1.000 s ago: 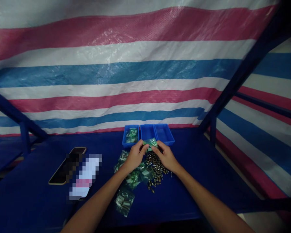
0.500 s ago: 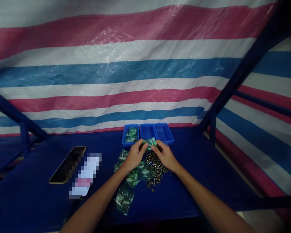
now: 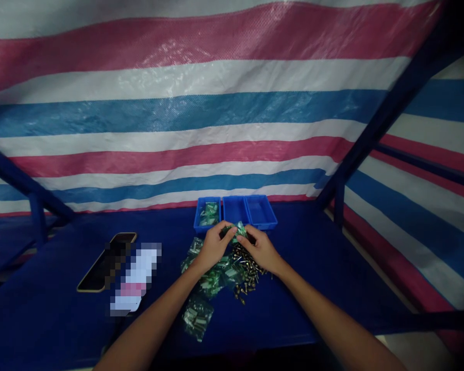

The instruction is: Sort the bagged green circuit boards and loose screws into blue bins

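Both my hands pinch one small green plastic bag [image 3: 237, 230] between them, just in front of the blue trays. My left hand [image 3: 212, 247] grips its left end and my right hand [image 3: 260, 248] its right end, fingers closed on it. Below the hands lies a heap of small brass-coloured screws [image 3: 247, 270] on the blue table [image 3: 62, 314]. Several filled green bags [image 3: 211, 281] lie to the left of the heap, and one more bag [image 3: 197, 317] lies nearer to me.
Three blue trays stand in a row at the back: the left tray [image 3: 208, 214] holds green bags, the middle tray [image 3: 235, 210] and right tray [image 3: 261, 211] look bare. A phone [image 3: 100, 268] and a blurred object lie at left. Blue frame posts [image 3: 340, 206] rise at right.
The hands and the bag have stayed in about the same place; the fingers have shifted slightly on the bag, which looks more bunched between them.
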`<act>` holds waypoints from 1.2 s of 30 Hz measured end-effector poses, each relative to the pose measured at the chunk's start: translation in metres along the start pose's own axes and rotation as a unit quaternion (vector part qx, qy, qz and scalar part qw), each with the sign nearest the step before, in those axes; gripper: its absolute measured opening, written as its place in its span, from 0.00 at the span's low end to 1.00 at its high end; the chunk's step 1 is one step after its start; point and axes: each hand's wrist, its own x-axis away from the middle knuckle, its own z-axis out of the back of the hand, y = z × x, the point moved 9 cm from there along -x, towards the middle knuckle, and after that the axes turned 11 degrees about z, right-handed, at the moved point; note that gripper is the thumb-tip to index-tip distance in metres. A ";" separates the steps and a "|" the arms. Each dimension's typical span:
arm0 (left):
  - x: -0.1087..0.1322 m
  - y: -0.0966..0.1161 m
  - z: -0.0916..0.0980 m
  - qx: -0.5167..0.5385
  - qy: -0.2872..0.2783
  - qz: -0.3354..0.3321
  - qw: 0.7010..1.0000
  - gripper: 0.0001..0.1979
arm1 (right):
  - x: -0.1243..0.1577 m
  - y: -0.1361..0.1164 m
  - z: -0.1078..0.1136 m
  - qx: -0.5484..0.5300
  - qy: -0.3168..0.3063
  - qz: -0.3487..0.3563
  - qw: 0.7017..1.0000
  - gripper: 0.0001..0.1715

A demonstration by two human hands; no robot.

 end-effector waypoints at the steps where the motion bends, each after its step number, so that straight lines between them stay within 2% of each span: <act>1: 0.000 -0.001 0.000 0.000 0.001 0.004 1.000 0.16 | 0.000 0.000 0.000 0.003 0.000 0.000 1.000 0.18; 7: -0.001 -0.006 0.005 0.014 0.019 0.026 0.999 0.19 | 0.000 -0.002 0.000 0.002 0.006 -0.006 1.000 0.20; 16: 0.003 0.005 0.008 0.012 0.046 0.010 0.999 0.15 | -0.001 0.000 0.002 -0.023 0.025 -0.013 0.999 0.18; 19: 0.006 0.013 0.009 -0.010 0.050 -0.015 0.999 0.14 | -0.001 0.000 0.006 -0.029 0.048 -0.014 0.998 0.17; 22: 0.009 0.025 0.015 -0.053 0.085 -0.060 0.993 0.13 | -0.001 0.002 0.011 -0.035 0.066 -0.018 0.997 0.18; 28: 0.010 0.030 0.018 -0.071 0.091 -0.092 0.989 0.12 | -0.004 -0.006 0.010 -0.018 0.048 0.011 0.999 0.15; 32: 0.016 0.040 0.029 -0.095 0.147 -0.129 0.976 0.11 | -0.005 -0.010 0.012 -0.003 0.054 0.025 0.998 0.13; 36: 0.019 0.046 0.061 -0.193 0.252 -0.124 0.940 0.11 | -0.003 -0.007 0.015 -0.008 0.075 0.007 0.997 0.17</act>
